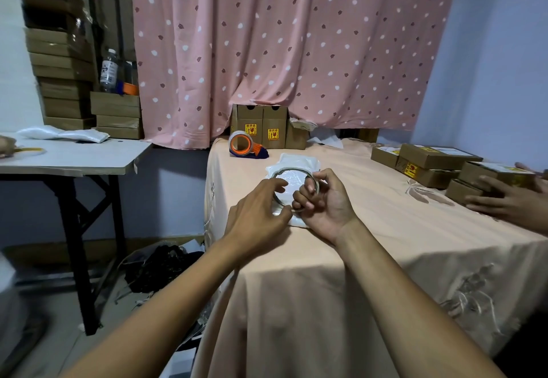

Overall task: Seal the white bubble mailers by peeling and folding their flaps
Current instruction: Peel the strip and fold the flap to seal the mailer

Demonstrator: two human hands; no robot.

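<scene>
The white bubble mailer (296, 167) lies near the surface's (385, 229) left edge, long axis running away from the person. The left hand (258, 217) pinches and the right hand (323, 199) grips a thin ring (299, 171) above it.

home packing room: stacked cartons (63, 81), tape dispenser (246, 145).

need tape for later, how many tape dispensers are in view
2. One orange tape dispenser on the peach-covered table, by the upright boxes; another on the left cardboard stack, partly hidden.

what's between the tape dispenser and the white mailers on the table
Nothing: in the head view only bare peach tablecloth separates the tape dispenser from the white bubble mailers.
</scene>
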